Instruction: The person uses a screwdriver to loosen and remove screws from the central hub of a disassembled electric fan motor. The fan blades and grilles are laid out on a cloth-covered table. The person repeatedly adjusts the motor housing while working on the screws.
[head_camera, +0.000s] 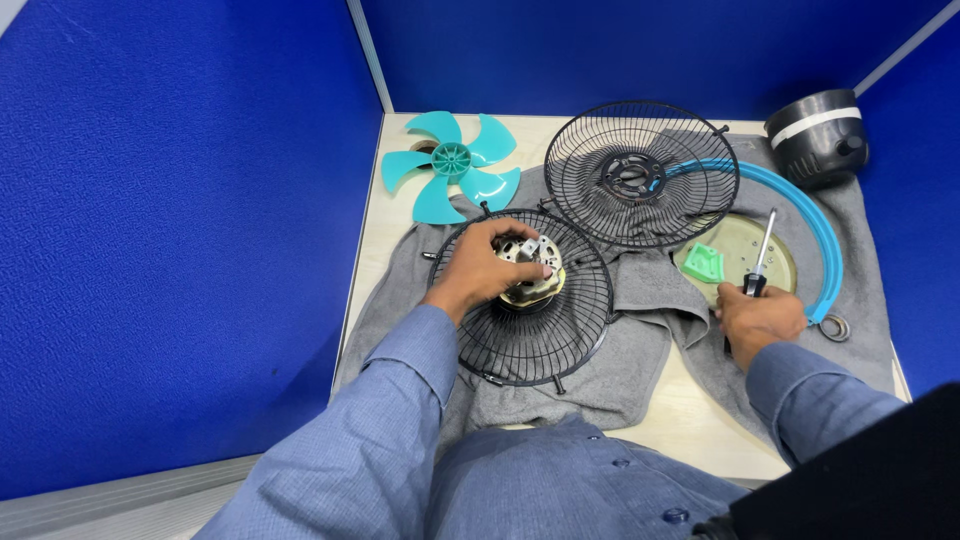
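My left hand (482, 268) grips the metal fan motor (535, 272) that sits in the middle of a black wire fan guard (540, 335) lying on a grey towel. My right hand (758, 318) is closed around the black handle of a screwdriver (762, 252), whose shaft points up and away over a pale green round plate (768, 262). A small green plastic piece (704, 264) lies on that plate, just left of the screwdriver.
A second black wire guard (640, 175) lies behind the first. A teal fan blade (450, 165) rests at the back left, a blue plastic ring (815, 225) curves at the right, a black motor housing (818, 138) stands at the back right. Blue partition walls enclose the desk (690, 410).
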